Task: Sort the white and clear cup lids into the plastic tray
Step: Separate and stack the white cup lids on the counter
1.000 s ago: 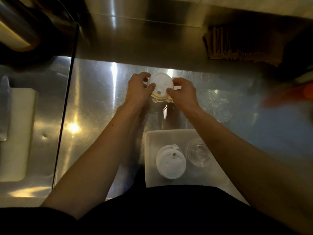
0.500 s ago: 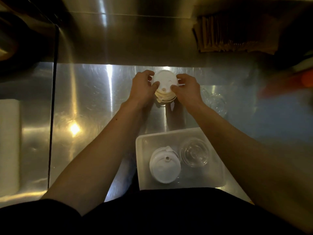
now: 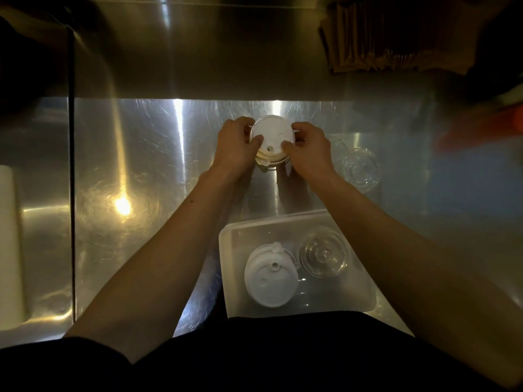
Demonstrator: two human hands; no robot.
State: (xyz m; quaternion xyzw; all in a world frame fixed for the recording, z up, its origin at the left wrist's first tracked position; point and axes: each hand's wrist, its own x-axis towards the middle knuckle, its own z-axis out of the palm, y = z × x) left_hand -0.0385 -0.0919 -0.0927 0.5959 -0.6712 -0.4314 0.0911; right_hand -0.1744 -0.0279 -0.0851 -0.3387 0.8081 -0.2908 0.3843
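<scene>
A stack of white cup lids (image 3: pixel 272 137) stands on the steel counter, far centre. My left hand (image 3: pixel 235 148) grips its left side and my right hand (image 3: pixel 308 149) grips its right side, thumbs on the top lid. Clear lids (image 3: pixel 358 168) lie on the counter just right of my right hand. Near me sits the translucent plastic tray (image 3: pixel 365 292). Inside it a pile of white lids (image 3: pixel 270 280) lies on the left and a pile of clear lids (image 3: pixel 322 254) on the right.
The steel counter (image 3: pixel 141 171) meets an upright steel backsplash behind the stack. A dark seam runs down the left, with a white board (image 3: pixel 10 244) beyond it. Brown paper sleeves (image 3: pixel 396 35) stand at the back right. A blurred orange object (image 3: pixel 481 128) lies at far right.
Both hands stay clasped on the white lid stack and have shifted only slightly around it. The camera view has drifted, so the tray now appears further right.
</scene>
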